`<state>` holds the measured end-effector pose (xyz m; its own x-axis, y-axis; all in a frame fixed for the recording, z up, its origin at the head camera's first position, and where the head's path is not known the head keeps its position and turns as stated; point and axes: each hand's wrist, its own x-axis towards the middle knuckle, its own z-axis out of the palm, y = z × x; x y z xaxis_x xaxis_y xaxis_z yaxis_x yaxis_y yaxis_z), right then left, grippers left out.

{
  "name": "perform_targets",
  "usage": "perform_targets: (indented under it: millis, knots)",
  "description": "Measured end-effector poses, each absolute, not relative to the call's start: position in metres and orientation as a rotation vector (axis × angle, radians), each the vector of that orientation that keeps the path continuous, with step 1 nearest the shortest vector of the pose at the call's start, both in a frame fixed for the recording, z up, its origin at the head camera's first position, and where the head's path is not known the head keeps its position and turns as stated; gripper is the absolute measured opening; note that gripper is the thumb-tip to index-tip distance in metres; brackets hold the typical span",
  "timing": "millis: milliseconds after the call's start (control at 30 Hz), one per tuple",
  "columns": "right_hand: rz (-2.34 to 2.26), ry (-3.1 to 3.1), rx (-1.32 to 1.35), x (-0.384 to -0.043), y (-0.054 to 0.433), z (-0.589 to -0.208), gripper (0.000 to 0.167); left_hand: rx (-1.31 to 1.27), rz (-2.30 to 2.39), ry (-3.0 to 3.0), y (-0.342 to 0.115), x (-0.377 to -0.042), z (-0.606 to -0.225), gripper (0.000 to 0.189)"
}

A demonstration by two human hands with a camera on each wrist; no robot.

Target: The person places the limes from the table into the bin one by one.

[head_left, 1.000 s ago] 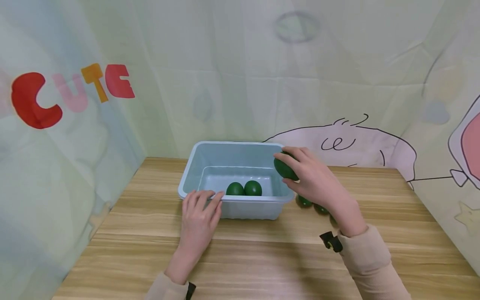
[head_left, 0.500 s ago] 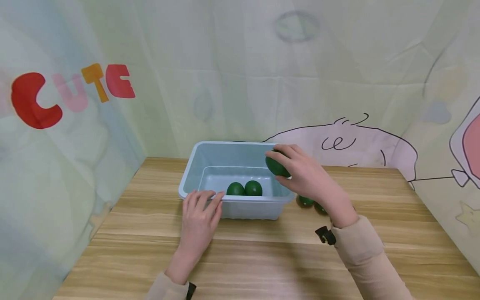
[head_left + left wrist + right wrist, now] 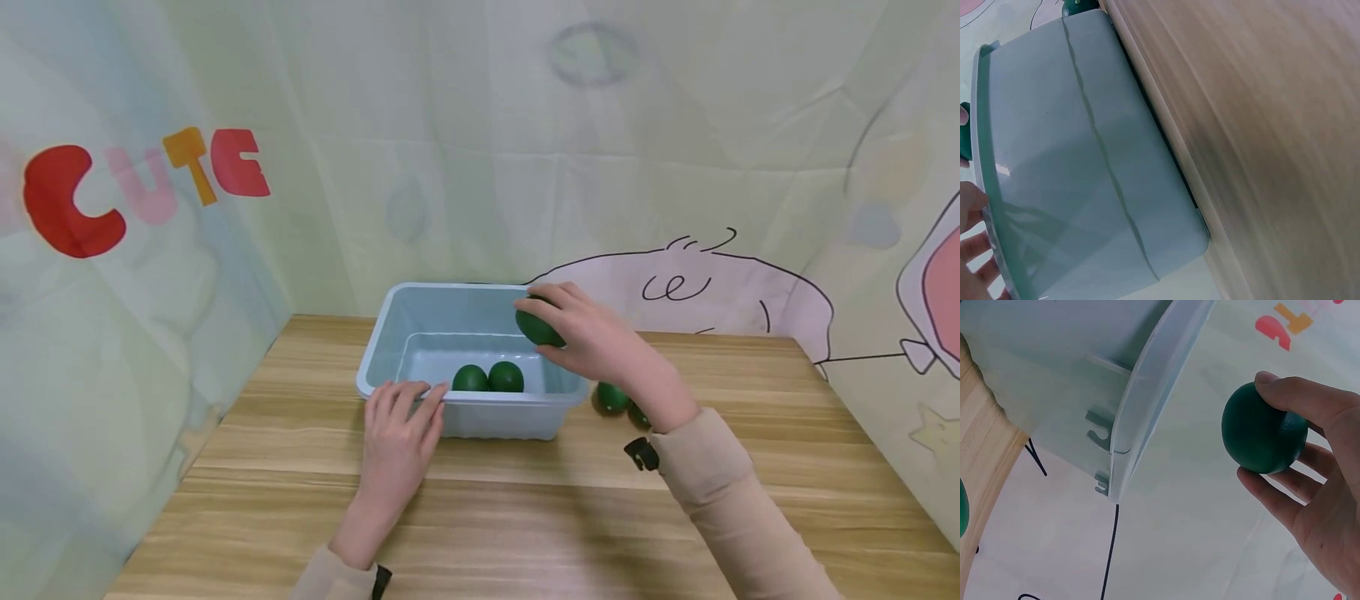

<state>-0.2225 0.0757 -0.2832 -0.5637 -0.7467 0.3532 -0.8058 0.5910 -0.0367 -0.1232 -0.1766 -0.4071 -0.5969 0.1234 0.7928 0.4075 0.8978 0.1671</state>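
In the head view my left hand (image 3: 397, 433) holds the near rim of a pale blue plastic tub (image 3: 495, 421) near its left corner, fingers over the edge. My right hand (image 3: 588, 333) holds a dark green egg-shaped fruit (image 3: 536, 323) above the tub's right part. The right wrist view shows this smooth green fruit (image 3: 1263, 428) between the thumb and fingertips, higher than the tub's rim (image 3: 1141, 425). Two more green fruits (image 3: 470, 379) lie side by side on the tub floor by the near wall. From the left wrist, the tub's outer wall (image 3: 1085, 156) fills much of the view.
At least two green fruits (image 3: 611, 398) lie on the wooden table (image 3: 510, 517) just right of the tub, partly hidden behind my right forearm. A printed fabric backdrop (image 3: 465, 167) with cartoon drawings and coloured letters stands behind the table and along both sides.
My right hand has moved left with the green fruit, from the tub's right rim to over its inside. The left hand and the tub have stayed put.
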Motion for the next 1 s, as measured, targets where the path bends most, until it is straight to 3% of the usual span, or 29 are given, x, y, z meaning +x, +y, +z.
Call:
perform_targets:
  millis: [1000]
  knots:
    - [0.046, -2.685, 1.341, -0.259, 0.051, -0.288, 0.055, -0.398, -0.403, -2.167, -0.178, -0.126, -0.410, 0.023]
